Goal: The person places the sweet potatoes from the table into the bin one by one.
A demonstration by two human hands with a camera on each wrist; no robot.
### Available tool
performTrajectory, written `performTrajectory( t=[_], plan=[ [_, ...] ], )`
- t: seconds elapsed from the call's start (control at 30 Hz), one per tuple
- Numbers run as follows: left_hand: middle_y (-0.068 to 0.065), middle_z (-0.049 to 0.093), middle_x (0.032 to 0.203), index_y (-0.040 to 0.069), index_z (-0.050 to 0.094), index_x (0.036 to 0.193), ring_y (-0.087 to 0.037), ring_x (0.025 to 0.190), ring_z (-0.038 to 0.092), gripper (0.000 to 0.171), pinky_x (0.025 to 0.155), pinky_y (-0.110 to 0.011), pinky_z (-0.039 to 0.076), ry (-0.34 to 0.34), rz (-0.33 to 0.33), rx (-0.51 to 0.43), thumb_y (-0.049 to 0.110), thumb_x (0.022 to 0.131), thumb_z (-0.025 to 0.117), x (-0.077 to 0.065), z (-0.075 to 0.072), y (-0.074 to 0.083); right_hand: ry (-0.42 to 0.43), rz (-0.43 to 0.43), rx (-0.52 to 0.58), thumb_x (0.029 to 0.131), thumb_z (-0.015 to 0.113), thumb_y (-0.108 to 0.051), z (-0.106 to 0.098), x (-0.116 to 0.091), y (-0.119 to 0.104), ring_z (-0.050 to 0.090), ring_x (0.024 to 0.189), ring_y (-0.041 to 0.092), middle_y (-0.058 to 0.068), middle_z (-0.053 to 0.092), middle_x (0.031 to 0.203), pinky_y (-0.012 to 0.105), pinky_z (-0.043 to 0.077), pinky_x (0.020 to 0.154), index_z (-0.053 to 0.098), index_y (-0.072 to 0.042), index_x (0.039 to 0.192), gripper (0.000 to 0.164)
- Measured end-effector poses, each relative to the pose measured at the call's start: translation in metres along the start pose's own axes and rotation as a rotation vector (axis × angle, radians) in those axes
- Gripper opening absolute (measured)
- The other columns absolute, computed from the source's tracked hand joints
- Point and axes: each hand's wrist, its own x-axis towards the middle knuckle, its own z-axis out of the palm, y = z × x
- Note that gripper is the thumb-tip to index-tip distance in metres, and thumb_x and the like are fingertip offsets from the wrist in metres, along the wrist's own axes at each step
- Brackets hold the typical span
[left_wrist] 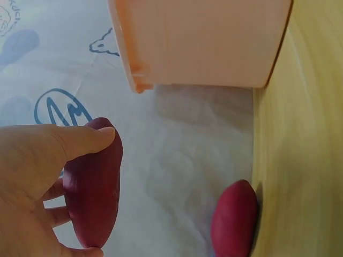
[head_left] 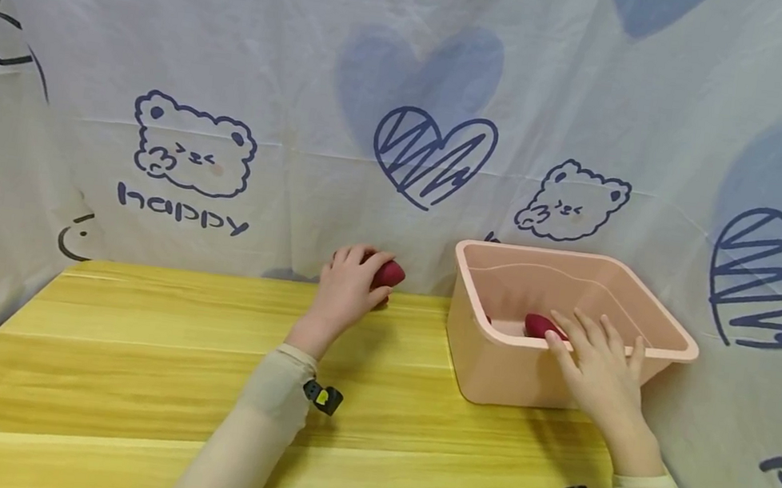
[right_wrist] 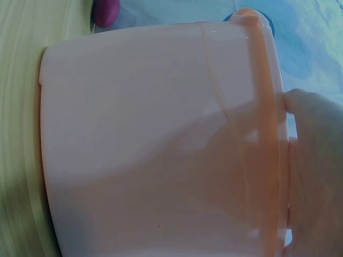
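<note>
My left hand (head_left: 349,283) grips a dark red sweet potato (head_left: 390,275) near the back of the table. The left wrist view shows the thumb across the upper part of this sweet potato (left_wrist: 94,187), with fingers behind it. A second sweet potato (left_wrist: 236,219) lies on the table below, mostly hidden by the hand in the head view. Over the near rim of a pink plastic bin (head_left: 521,375), my right hand (head_left: 603,377) spreads its fingers. Its thumb is by the rim in the right wrist view. Inside the bin lies another sweet potato (head_left: 542,326), partly hidden by the rim.
The bin stands at the right of the wooden table (head_left: 151,378), near the back. A white cloth (head_left: 320,107) printed with hearts and bears hangs behind the table and along its sides. A small dark red bit (head_left: 488,319) shows at the bin's left inside.
</note>
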Motion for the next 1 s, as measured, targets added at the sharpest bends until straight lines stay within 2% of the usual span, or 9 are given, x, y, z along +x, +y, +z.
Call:
performTrajectory(
  t=[0.23, 0.47, 0.83, 1.0],
  plan=[
    [-0.007, 0.053, 0.133, 0.027, 0.055, 0.136, -0.033, 0.125, 0.045, 0.05, 0.095, -0.058, 0.044, 0.014, 0.035, -0.024, 0.032, 0.089, 0.071, 0.005, -0.004, 0.014, -0.004, -0.002, -0.008, 0.1, 0.029, -0.057, -0.001, 0.0, 0.0, 0.02, 0.142, 0.048, 0.02, 0.035, 0.153, 0.076, -0.002, 0.108, 0.042, -0.025, 0.146, 0.057],
    [-0.007, 0.053, 0.134, 0.027, 0.056, 0.135, -0.033, 0.125, 0.045, 0.049, 0.096, -0.057, 0.045, 0.008, 0.061, -0.02, 0.036, 0.089, 0.07, 0.011, -0.005, 0.031, 0.004, 0.002, 0.001, 0.1, 0.031, -0.056, -0.002, 0.0, -0.001, 0.02, 0.142, 0.048, 0.02, 0.036, 0.153, 0.076, -0.003, 0.108, 0.043, -0.025, 0.146, 0.056],
    [-0.007, 0.053, 0.134, 0.027, 0.055, 0.137, -0.032, 0.125, 0.045, 0.05, 0.096, -0.056, 0.045, 0.015, 0.1, -0.034, 0.036, 0.089, 0.07, 0.022, -0.001, 0.052, 0.007, 0.002, 0.001, 0.101, 0.033, -0.054, -0.001, 0.001, 0.0, 0.02, 0.142, 0.048, 0.02, 0.035, 0.153, 0.076, -0.005, 0.109, 0.044, -0.024, 0.145, 0.055],
    [-0.007, 0.053, 0.135, 0.028, 0.055, 0.137, -0.031, 0.126, 0.044, 0.051, 0.098, -0.056, 0.045, 0.018, 0.114, -0.036, 0.035, 0.089, 0.07, 0.027, 0.002, 0.062, 0.008, 0.002, 0.0, 0.1, 0.03, -0.056, 0.0, 0.001, 0.001, 0.02, 0.142, 0.048, 0.02, 0.035, 0.153, 0.076, -0.005, 0.109, 0.043, -0.024, 0.145, 0.057]
  ],
)
